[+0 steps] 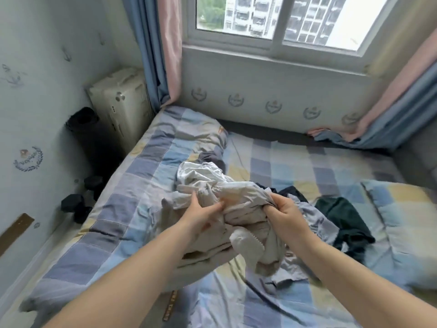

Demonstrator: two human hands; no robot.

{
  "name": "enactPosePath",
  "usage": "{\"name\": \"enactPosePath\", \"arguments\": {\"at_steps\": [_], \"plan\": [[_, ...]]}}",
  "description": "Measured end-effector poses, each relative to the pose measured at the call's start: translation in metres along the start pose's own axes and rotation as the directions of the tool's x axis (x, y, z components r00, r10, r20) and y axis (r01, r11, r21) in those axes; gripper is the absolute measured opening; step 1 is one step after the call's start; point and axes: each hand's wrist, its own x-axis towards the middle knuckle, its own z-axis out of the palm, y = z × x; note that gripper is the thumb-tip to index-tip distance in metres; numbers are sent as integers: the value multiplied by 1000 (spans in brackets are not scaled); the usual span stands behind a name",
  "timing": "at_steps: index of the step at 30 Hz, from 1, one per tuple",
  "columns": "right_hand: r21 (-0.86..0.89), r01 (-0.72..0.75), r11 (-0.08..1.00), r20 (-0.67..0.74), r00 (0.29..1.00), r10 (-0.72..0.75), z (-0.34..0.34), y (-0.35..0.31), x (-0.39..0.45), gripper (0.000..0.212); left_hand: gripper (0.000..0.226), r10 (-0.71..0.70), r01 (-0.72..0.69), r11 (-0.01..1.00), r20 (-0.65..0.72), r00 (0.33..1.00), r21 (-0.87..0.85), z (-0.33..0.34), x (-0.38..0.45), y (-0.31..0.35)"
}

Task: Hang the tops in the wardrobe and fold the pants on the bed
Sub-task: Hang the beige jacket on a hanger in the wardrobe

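Both hands are working a crumpled pale garment (236, 197) held just above the bed (146, 166) — whether it is a top or pants is impossible to tell. The right hand (287, 213) is closing its grip on a bunched edge of the cloth, fingers curled tight. The left hand (201, 214) is pressing against the fabric with thumb and fingers partly spread, pinching a fold. A dark green garment (343, 221) is lying on the checked cover just right of the hands — a grey-blue piece (316, 223) is lying between them.
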Motion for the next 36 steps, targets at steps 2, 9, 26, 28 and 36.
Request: {"name": "enactPosePath", "arguments": {"at_steps": [2,9,26,28,36], "plan": [[4,28,1000,-28,999,-28,-20,-16,-15,20,108,22,-24,997,27,999,70,20,3,12],[20,48,999,-336,941,-39,-81,-75,-70,29,21,360,-515,677,374,855,525,73,-11,73],[-30,-238,971,-968,250,31,-160,-168,-405,12,35,266,-337,897,959,-101,-284,263,-249,175],[-56,-339,939,-988,155,-3,-158,-180,-458,14,28,261,-289,909,951,-166,-300,287,-291,164],[36,-956,291,-997,-55,-55,-120,-235,-695,58,13,278,-44,947,880,-385,-318,383,-503,98]]}}
